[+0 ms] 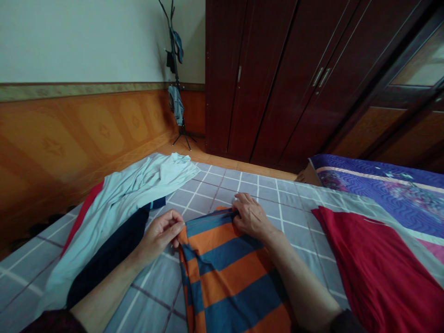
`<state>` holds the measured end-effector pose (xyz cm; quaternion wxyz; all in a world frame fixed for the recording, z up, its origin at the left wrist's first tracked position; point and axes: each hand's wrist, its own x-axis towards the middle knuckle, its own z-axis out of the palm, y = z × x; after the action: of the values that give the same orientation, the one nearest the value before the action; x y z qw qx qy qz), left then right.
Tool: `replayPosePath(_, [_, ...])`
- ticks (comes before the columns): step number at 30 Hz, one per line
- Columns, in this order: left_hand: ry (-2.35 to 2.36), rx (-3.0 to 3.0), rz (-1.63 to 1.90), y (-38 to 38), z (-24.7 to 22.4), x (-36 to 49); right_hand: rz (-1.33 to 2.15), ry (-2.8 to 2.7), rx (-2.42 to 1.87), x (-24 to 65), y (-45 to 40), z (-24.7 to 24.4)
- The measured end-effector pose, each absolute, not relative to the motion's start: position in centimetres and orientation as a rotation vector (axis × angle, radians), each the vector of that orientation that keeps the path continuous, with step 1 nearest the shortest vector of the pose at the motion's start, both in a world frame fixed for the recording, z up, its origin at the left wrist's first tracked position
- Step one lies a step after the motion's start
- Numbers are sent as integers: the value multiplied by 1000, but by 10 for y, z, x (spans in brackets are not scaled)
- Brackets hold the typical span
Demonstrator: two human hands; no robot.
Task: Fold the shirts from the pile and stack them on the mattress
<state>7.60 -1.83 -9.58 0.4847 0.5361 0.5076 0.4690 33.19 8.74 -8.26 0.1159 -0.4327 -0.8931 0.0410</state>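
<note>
An orange and blue striped garment point(232, 268) lies in front of me on a grey checked bed sheet point(291, 217). At its far left corner my left hand point(163, 231) pinches the cloth between thumb and fingers. My right hand point(251, 215) rests at the far right corner, its thumb and fingers closed on the edge of the same cloth. The striped fabric spreads between both hands and down toward me, with folds along its left side.
Pale clothes point(138, 185), with dark blue and red pieces, lie at the left. A red garment point(378, 263) lies at the right, beside a purple patterned mattress point(381, 178). Beyond stand a coat rack point(176, 69) and a dark wardrobe point(270, 83).
</note>
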Motion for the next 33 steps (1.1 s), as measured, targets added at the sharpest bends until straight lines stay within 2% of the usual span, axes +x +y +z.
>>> replayPosePath(11, [1362, 1394, 916, -11, -98, 75, 21, -2552, -1295, 341, 95, -76])
replayPosePath(19, [1324, 1143, 980, -12, -95, 78, -70, -2369, -1378, 334, 101, -97])
replayPosePath(27, [1577, 1452, 973, -5, -105, 77, -89, -2345, -1328, 335, 104, -110])
replayPosePath(33, [1863, 1629, 844, -6, -104, 79, -45, -2350, -1223, 334, 103, -108])
